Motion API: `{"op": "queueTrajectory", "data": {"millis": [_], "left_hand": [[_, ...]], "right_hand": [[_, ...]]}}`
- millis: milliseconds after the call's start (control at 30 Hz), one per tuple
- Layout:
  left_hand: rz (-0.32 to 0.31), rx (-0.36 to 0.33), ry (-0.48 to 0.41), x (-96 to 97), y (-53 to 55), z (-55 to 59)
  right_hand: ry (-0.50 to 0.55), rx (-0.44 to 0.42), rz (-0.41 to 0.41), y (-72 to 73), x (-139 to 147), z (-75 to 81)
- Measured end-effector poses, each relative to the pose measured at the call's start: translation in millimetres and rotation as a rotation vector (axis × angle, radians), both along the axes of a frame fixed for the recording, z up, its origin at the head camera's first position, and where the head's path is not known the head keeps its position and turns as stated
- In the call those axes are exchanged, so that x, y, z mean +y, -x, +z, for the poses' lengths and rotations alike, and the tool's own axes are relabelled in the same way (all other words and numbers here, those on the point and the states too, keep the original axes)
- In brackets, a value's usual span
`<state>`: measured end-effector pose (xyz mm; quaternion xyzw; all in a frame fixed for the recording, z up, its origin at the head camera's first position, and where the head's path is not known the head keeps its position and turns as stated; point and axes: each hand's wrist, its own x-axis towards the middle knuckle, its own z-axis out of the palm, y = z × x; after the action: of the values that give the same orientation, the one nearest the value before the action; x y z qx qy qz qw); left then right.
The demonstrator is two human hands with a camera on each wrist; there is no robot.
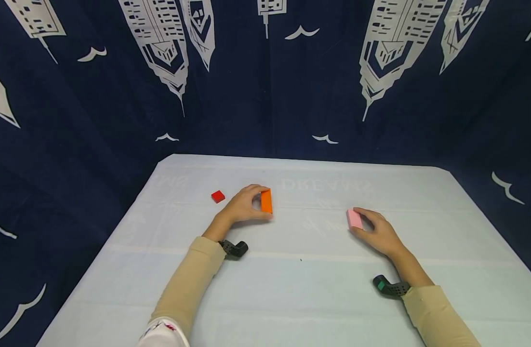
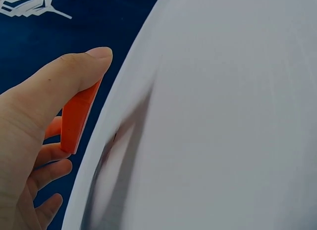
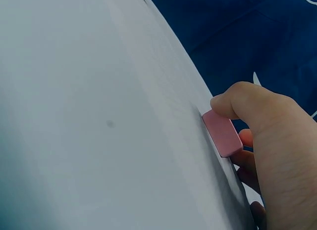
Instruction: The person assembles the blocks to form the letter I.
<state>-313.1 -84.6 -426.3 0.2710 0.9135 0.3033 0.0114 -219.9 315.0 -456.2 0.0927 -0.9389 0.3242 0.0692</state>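
My left hand (image 1: pixel 246 205) pinches an orange block (image 1: pixel 266 201) between thumb and fingers, left of the table's middle. In the left wrist view the orange block (image 2: pixel 78 118) shows a flat face under the thumb, with a shadow on the tabletop beside it. Farther right, my right hand (image 1: pixel 380 234) holds a pink block (image 1: pixel 354 219) by its ends. The right wrist view shows the pink block (image 3: pixel 223 133) as a small rounded-edge slab, close over the white surface. A small red block (image 1: pixel 218 196) lies on the table to the left of my left hand.
A white cloth covers the table (image 1: pixel 291 289). Behind it hangs a dark blue curtain (image 1: pixel 265 96) printed with white buildings and birds. Each wrist wears a black camera band, the left one (image 1: pixel 234 248) and the right one (image 1: pixel 391 286).
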Motion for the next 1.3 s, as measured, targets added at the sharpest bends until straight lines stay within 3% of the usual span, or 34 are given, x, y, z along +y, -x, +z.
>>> {"op": "queueTrajectory", "data": {"millis": [433,1300], "left_hand": [[-0.042,0.016,-0.017,13.2,2.6,-3.3],[-0.062,-0.009,0.0,40.2,1.9,-1.3]], "right_hand": [[0.0,0.007,-0.002,0.0,0.4,-1.8],[0.001,0.002,0.003,0.9,1.0,-1.6]]}}
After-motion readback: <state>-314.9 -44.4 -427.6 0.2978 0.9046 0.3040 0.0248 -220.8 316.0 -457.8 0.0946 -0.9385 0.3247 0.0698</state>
